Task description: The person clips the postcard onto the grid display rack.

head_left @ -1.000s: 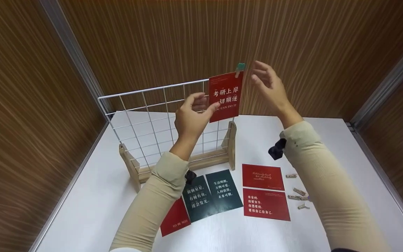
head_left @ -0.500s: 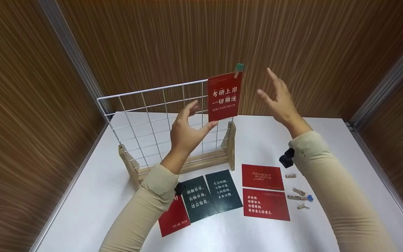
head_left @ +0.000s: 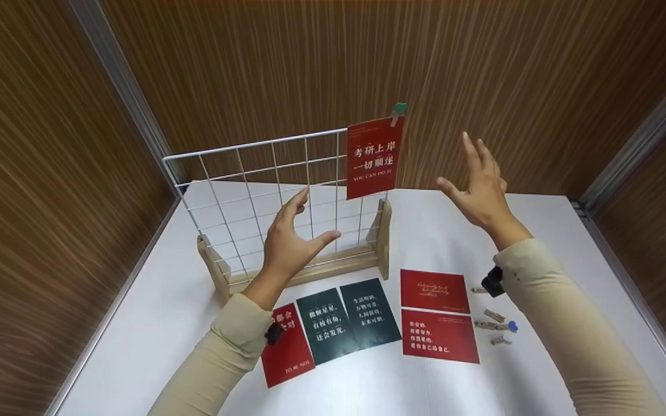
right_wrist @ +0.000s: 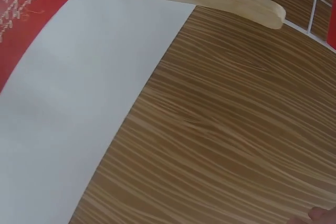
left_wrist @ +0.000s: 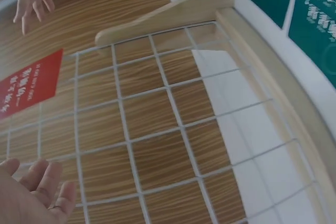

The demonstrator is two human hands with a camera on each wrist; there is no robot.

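Note:
A red card point(head_left: 371, 159) with white lettering hangs at the upper right corner of a white wire grid rack point(head_left: 275, 167). It is held there by a small wooden clothespin with a green heart point(head_left: 399, 110). My left hand point(head_left: 291, 240) is in front of the grid, below and left of that card, fingers spread and holding nothing. Off to the right of the card, my right hand point(head_left: 480, 190) is raised with its fingers apart and nothing in it. In the left wrist view the hanging card point(left_wrist: 34, 83) shows beyond the left fingers.
On the white table point(head_left: 362, 381) lie two dark green cards point(head_left: 370, 312) and a red card point(head_left: 289, 346) partly under my left sleeve. Two more red cards point(head_left: 440, 338) lie to their right, beside several small clothespins point(head_left: 495, 316). The rack stands on a wooden base point(head_left: 333, 263).
My left hand has let go of the hanging card and moved down and left. My right hand has drawn away to the right and lower. The card stays clipped on the grid.

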